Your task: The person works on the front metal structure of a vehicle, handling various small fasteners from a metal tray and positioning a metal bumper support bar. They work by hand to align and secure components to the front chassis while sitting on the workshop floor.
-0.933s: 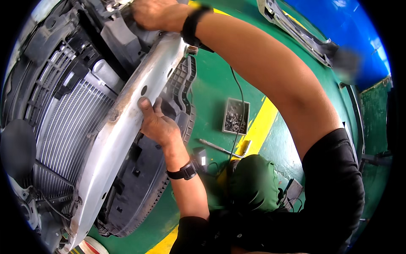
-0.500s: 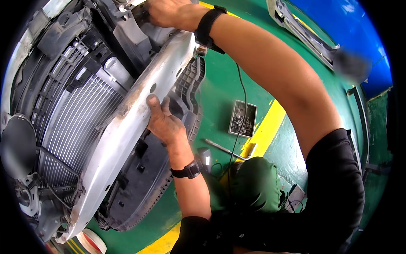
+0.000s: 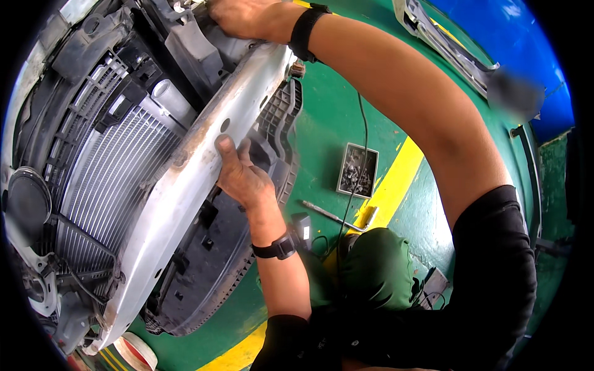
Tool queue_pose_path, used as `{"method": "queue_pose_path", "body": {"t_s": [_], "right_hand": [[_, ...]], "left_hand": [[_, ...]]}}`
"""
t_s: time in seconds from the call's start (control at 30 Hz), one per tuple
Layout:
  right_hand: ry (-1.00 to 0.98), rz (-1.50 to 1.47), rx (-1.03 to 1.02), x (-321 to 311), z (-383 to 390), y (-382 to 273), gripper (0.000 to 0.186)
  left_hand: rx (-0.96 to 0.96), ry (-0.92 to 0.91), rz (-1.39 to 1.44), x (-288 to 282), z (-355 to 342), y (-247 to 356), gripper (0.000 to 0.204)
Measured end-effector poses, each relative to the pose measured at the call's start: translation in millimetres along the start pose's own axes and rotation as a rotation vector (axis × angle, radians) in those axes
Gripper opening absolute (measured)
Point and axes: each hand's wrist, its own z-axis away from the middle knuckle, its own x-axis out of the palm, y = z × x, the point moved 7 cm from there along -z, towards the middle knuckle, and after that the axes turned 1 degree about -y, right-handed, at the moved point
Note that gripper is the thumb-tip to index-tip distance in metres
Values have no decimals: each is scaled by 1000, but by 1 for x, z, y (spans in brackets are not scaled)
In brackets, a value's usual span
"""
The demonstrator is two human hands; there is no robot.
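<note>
A silver bumper beam (image 3: 162, 213), with brownish stains along its upper edge, runs diagonally across the front of a car. My left hand (image 3: 245, 181) grips it near the middle, thumb on its face by an oval hole and the other fingers partly hidden at its right edge. At the beam's far end, my right hand (image 3: 243, 17) reaches into the car's front structure; its fingers are hidden, so what they hold cannot be made out. A finned radiator (image 3: 117, 179) sits behind the beam. Under it lies a dark plastic panel (image 3: 213, 260).
On the green floor are a grey tray (image 3: 357, 170) of small dark fasteners and an L-shaped wrench (image 3: 334, 216), with a black cable (image 3: 364, 123) passing over the tray. A round headlight-like part (image 3: 28, 204) is at the left. A blue car body (image 3: 526, 37) stands far right.
My right wrist and forearm have shifted slightly, with the right hand still at the beam's far end. The left hand keeps its hold on the beam.
</note>
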Motion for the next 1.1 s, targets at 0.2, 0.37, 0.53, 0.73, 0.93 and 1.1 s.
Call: {"method": "queue_pose_path", "body": {"t_s": [0.2, 0.37, 0.53, 0.73, 0.93, 1.1], "right_hand": [[116, 49, 113, 0, 1, 8, 16], [80, 15, -71, 8, -4, 0, 17], [81, 27, -60, 8, 0, -1, 18], [-1, 58, 127, 2, 1, 15, 18], [-81, 179, -103, 14, -6, -7, 18], [-101, 147, -20, 8, -3, -8, 19]], "left_hand": [[-25, 2, 8, -2, -1, -4, 65], [-33, 16, 44, -2, 0, -5, 56], [-62, 50, 88, -5, -2, -3, 46], [-31, 21, 65, 2, 0, -4, 42], [-7, 0, 32, -5, -5, -4, 52], [-47, 28, -16, -3, 3, 4, 56]]}}
